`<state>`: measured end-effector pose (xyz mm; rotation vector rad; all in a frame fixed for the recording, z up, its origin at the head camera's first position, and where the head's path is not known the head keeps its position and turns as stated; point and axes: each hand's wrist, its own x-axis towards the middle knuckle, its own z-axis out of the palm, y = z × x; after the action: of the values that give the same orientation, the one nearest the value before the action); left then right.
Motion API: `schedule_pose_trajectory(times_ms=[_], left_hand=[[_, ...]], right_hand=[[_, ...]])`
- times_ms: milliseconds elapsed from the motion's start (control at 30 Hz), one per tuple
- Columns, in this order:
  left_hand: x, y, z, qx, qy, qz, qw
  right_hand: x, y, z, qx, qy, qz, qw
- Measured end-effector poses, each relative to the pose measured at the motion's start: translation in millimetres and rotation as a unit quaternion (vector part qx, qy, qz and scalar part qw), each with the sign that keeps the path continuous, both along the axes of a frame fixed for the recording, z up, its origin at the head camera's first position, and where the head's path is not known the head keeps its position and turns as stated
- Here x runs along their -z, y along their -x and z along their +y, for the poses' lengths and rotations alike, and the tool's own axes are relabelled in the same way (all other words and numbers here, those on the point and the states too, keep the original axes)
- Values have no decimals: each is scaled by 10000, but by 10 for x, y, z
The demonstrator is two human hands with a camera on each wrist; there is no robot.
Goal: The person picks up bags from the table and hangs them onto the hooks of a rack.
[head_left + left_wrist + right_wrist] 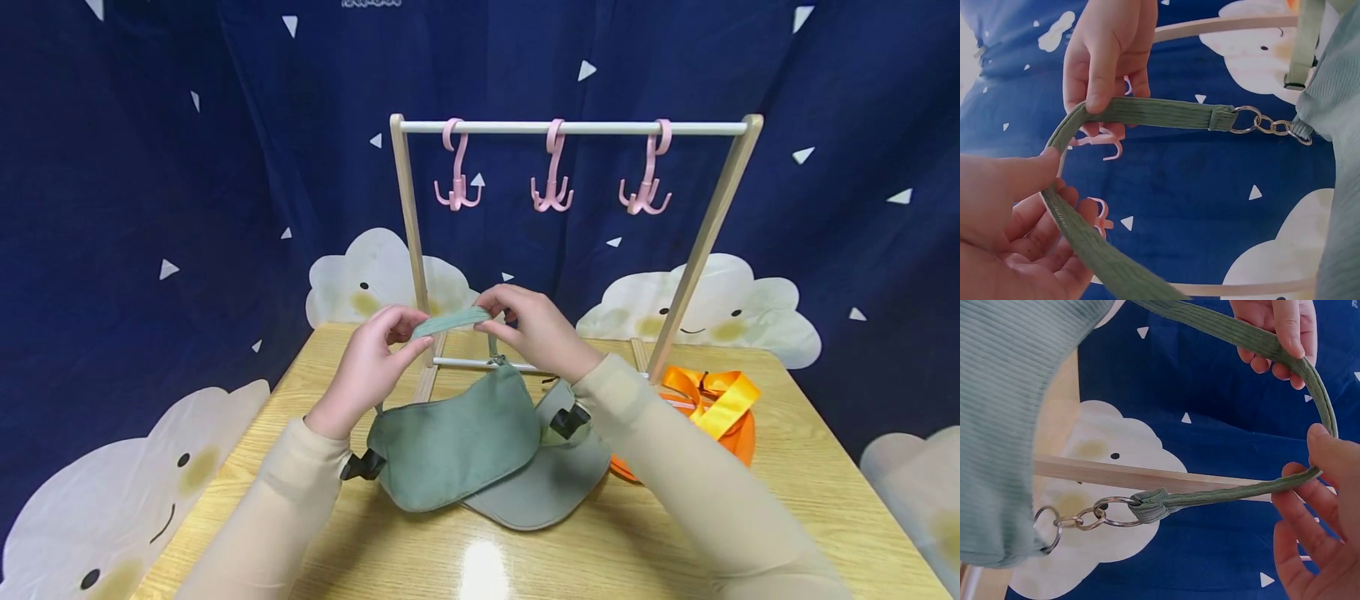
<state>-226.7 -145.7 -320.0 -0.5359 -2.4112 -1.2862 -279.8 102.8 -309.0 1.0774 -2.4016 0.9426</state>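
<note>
A green corduroy shoulder bag [457, 442] hangs by its strap [450, 322] in front of me. My left hand [375, 358] pinches the left part of the strap between thumb and fingers. The right hand [532, 327] pinches it a short way to the right. Between both hands the strap bends over in a loop, as the wrist views show. Metal rings and a short chain [1088, 515] join the strap end to the bag body. Behind the bag, a grey-green cap [536, 492] lies on the table, partly covered by the bag in the head view.
A wooden rack with a white rail [607, 127] stands behind the hands. Three pink hooks [551, 179] hang from the rail. To the right, an orange bag [738, 433] lies partly behind my right sleeve. The wooden table [405, 567] has a dark blue curtain [225, 167] behind it.
</note>
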Motion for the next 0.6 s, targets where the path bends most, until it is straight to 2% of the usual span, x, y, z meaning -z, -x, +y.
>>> schedule_pose_trajectory(times_ms=[300, 600], left_hand=[[-116, 88, 35, 121, -562, -260, 9980], [-253, 122, 66, 161, -745, -398, 9963]], right_hand=[[-188, 46, 33, 66, 184, -287, 9994], [-296, 99, 71, 119, 349, -496, 9981]])
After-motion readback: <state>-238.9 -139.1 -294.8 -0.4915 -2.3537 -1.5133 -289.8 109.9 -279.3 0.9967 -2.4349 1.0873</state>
